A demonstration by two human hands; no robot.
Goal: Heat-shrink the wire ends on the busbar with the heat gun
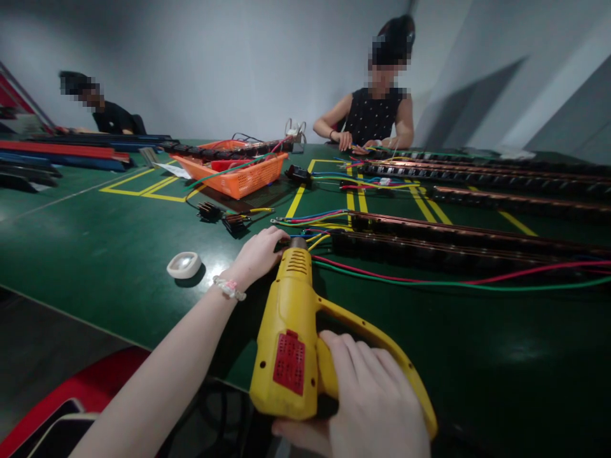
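My right hand (377, 388) is wrapped round the handle of a yellow heat gun (286, 318) with a red vent panel, its nozzle pointing away from me. Just left of the nozzle, my left hand (260, 254) has its fingers curled in a pinch at the ends of thin coloured wires (317, 240). The nozzle partly hides the fingertips. These wires come out of the nearest long black-and-copper rail (429, 248) on the green table. Red and green wires (401, 275) run rightward past the gun. A white bracelet circles my left wrist.
A small white dish (184, 264) lies left of my left hand. Beyond are black connectors (236, 222), an orange basket (243, 181) and more rails (515, 198). One person (377, 114) handles wires across the green table (119, 242); another (114, 117) sits far left.
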